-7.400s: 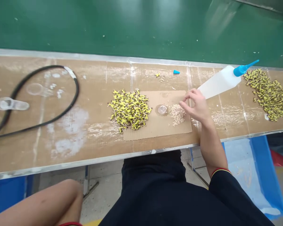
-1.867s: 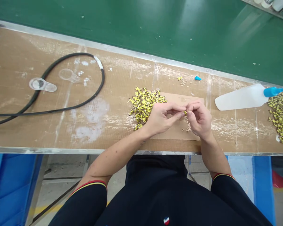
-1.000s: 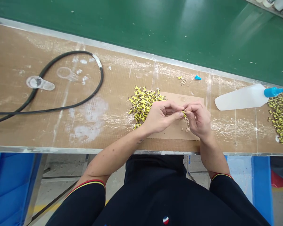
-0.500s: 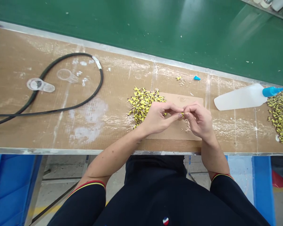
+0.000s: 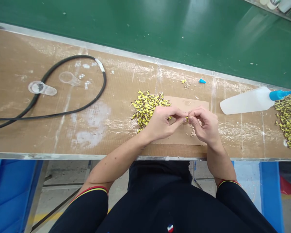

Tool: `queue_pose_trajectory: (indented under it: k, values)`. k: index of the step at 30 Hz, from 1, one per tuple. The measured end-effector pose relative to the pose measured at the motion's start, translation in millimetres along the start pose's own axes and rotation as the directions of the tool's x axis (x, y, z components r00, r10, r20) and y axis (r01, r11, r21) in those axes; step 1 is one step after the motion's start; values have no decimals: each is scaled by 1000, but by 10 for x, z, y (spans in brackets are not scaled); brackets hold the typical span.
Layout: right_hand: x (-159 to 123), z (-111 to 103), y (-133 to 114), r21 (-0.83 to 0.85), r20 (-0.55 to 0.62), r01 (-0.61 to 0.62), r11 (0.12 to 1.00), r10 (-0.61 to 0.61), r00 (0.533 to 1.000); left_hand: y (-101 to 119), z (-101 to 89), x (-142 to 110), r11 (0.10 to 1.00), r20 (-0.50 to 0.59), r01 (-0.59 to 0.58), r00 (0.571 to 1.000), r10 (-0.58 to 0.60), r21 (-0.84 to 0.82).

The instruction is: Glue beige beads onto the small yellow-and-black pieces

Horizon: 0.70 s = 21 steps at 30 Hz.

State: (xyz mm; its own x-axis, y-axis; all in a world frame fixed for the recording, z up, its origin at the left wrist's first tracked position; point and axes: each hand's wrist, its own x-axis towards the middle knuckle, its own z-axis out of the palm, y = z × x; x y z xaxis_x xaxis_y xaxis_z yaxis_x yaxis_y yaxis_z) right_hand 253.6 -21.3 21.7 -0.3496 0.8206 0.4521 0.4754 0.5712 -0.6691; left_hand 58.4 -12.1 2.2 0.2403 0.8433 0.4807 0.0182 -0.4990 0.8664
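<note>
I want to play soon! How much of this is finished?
The yellow-and-black heap beside the cardboard and the heap at the bench's right end look finished. In hand: the left hand and right hand pinch a small yellow piece. Left: probably the little pile of pale bits.

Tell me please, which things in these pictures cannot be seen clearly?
Head view: what is between the left hand and right hand, hidden by their fingers.
Head view: the far yellow pile, cut off by the right edge.
Head view: the tiny beige pieces, too small to show their shape.
</note>
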Motion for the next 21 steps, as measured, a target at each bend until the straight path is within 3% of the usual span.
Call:
queue_pose_trajectory:
  k: [5, 12, 16, 21]
  values:
    - [3, 14, -19, -62, -9, 15, 998, -15, 1000, 27, -25, 9, 973, 17, -119, 993, 118, 199]
    - [-15, 52, -65, -171, -34, 48, 984, -55, 998, 49, -19, -10, 942, 4, -173, 984, 180, 288]
    - [-21, 79, -80, -212, -65, 60, 975, -76, 995, 37, -3, -14, 979, -23, -55, 998, 61, 195]
    - [-9, 75, -98, -85, -120, -5, 996, -6, 993, 13, 43, -26, 968, -12, 200, 979, -204, -150]
